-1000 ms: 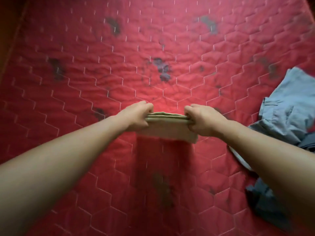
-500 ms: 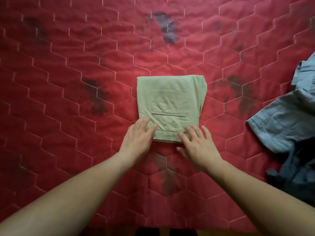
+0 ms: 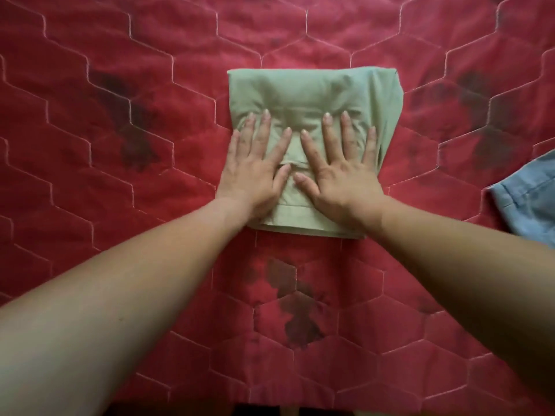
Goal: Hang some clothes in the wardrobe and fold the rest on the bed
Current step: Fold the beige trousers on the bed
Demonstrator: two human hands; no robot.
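Left hand and right hand, fingers spread flat, press folded green trousers on red quilted bedcover.

My green folded cloth looks soft, matt and a bit wrinkled. The bed has a red quilted cover with stitched lines and dark blotches. The blue clothes look like rough denim.

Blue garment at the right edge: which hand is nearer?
Right. The right hand presses flat on the folded green garment, on the side toward the blue garment; the left hand presses beside it, farther away. Neither touches the blue garment.
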